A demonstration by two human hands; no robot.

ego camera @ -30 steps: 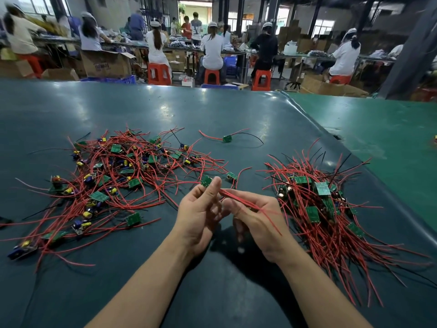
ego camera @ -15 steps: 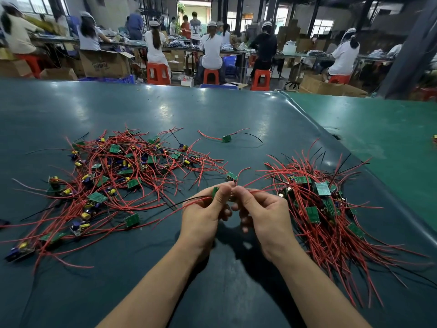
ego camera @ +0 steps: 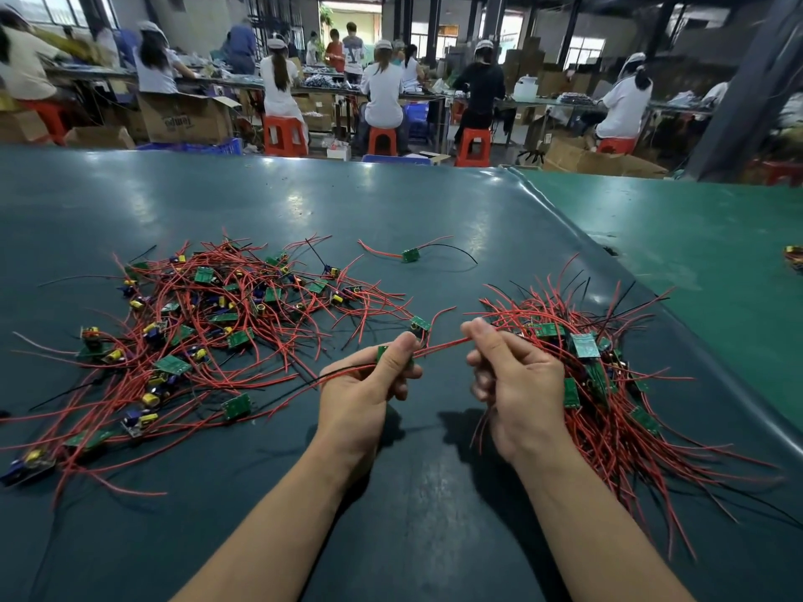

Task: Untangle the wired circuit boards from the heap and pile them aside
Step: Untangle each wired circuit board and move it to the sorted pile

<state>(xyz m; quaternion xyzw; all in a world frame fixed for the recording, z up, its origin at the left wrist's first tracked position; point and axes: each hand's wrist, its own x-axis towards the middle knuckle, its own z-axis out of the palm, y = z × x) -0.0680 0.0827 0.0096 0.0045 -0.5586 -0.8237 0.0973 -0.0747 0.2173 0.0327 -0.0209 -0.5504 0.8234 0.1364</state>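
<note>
Nearest to me, in the lower centre of the frame, are my two hands, a little apart. My left hand (ego camera: 369, 384) pinches one small green circuit board (ego camera: 383, 353) between thumb and fingers; its black and red leads trail away to the left. My right hand (ego camera: 517, 384) is curled, and its thumb and forefinger pinch a red wire (ego camera: 443, 343) that runs across the gap to the board. More red wires hang below the right palm; I cannot tell if they belong to the same piece.

I judge the step in hand is pulling this one board free and straightening its leads. The next move, I think, asks to carry it to the right and lay it on the sorted pile (ego camera: 608, 375), wires in the same direction, then to reach left again.

Counting: two hands and one board held. The sorted pile at the right centre shows about eight boards, though some are covered by wires. The tangled heap (ego camera: 208, 332) at the left centre holds perhaps twenty-five boards; an exact count is not possible. One single board (ego camera: 410, 255) lies alone behind, near the middle of the dark green table (ego camera: 391, 202).

Farthest, along the upper edge, about ten workers sit or stand at benches, with five orange stools I can see clearly.
</note>
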